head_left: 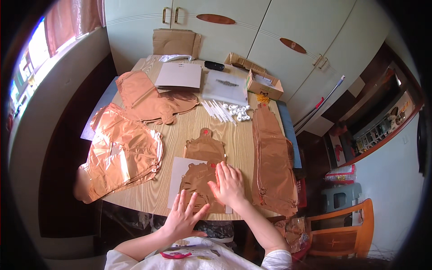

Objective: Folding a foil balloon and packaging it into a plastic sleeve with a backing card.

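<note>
A flat rose-gold foil balloon (198,180) lies on a white card (176,180) at the table's near edge. My left hand (182,218) rests at its lower left, fingers spread, fingertips on the foil and card. On the right edge of the foil lies my right hand (229,183), its fingers stretched out and the thumb apart. Beside those fingertips shows a small red mark (213,165). Just beyond the card is another piece of copper foil (204,147) with a rounded tab on top; its lower part is hidden.
Stacks of flat foil balloons lie left (126,148), far left (153,96) and right (272,162). Farther back are white sticks (218,111), white plastic cups (238,112), a card stack (179,75), clear bags (225,87) and an open cardboard box (265,85). A wooden chair (342,229) stands right.
</note>
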Available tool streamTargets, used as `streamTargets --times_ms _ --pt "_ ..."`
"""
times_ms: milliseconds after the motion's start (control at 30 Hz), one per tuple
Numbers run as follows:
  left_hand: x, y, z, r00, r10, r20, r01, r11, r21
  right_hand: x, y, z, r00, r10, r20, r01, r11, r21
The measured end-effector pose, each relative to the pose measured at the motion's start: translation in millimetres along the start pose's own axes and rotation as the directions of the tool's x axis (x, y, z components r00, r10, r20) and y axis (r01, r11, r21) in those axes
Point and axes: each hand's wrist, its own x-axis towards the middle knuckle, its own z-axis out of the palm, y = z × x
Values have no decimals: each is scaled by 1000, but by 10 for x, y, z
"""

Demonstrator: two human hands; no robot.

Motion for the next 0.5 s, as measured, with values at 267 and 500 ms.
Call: streamTargets --times_ms 267,500 --pt "-3 0 43 1000 14 -1 -14 1000 -17 395 408 95 980 78 -182 -76 997 19" --pt "-3 1 45 1000 14 19 -14 1000 7 502 547 -93 943 237 233 -279 946 165"
